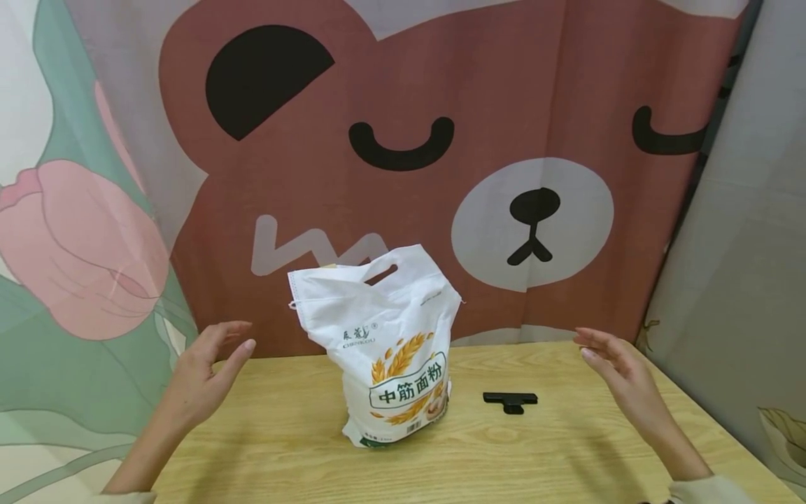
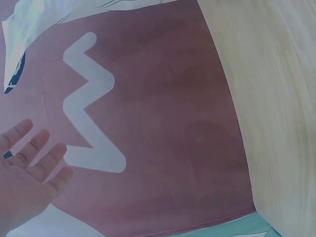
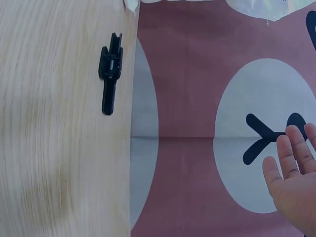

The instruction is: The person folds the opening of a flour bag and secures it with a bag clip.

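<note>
A white flour bag (image 1: 403, 350) with a wheat print and a handle slot in its top stands upright on the table. To its right lies a black clip (image 1: 511, 401), also visible in the right wrist view (image 3: 111, 74). My left hand (image 1: 204, 374) hovers to the left of the bag, fingers relaxed, touching nothing; its spread fingers show in the left wrist view (image 2: 29, 173). My right hand (image 1: 623, 381) is held in the air to the right of the clip, fingers extended and holding nothing, as the right wrist view shows too (image 3: 296, 177).
The wooden table (image 1: 504, 462) reaches back to a hanging curtain (image 1: 403, 203) with a large bear face. A flower-patterned curtain (image 1: 82, 252) hangs at the left, and a pale cloth (image 1: 743, 280) hangs along the right side.
</note>
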### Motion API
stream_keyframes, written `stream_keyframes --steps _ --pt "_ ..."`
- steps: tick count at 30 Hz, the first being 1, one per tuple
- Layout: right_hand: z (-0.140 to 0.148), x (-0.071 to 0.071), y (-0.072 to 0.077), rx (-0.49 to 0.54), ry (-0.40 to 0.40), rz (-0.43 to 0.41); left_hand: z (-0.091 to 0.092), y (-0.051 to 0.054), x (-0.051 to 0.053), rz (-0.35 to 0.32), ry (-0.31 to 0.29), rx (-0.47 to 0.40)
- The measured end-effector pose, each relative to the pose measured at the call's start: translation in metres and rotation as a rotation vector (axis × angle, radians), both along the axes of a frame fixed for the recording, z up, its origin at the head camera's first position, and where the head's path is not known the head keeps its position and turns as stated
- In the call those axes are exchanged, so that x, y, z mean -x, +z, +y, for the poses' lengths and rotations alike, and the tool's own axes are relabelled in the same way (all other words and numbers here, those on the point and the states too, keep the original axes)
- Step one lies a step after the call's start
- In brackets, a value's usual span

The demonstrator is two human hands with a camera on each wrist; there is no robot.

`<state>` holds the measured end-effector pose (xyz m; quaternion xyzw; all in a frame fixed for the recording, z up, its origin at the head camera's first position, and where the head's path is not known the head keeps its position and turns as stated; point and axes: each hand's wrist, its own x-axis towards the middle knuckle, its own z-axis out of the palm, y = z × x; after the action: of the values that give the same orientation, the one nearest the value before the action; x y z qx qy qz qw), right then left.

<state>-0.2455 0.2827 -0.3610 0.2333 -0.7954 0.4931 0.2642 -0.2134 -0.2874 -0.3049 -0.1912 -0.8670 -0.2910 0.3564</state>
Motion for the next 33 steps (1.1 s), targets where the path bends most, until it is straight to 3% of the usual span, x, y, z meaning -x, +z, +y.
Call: stream_keyframes --steps 8,19,26,33 --pt "-0.007 -0.001 0.003 -0.004 -0.029 -0.041 0.003 0.005 0.001 0.039 -0.009 -0.027" --pt "-0.011 0.000 0.005 0.033 0.028 -0.075 0.010 0.009 0.000 0.096 -0.010 -0.056" --pt "-0.017 -0.001 0.002 0.058 0.056 -0.029 0.014 0.011 0.003 0.152 -0.008 -0.077" --pt "-0.022 -0.002 0.001 0.100 0.087 -0.010 0.019 0.015 0.006 0.144 -0.027 -0.092"
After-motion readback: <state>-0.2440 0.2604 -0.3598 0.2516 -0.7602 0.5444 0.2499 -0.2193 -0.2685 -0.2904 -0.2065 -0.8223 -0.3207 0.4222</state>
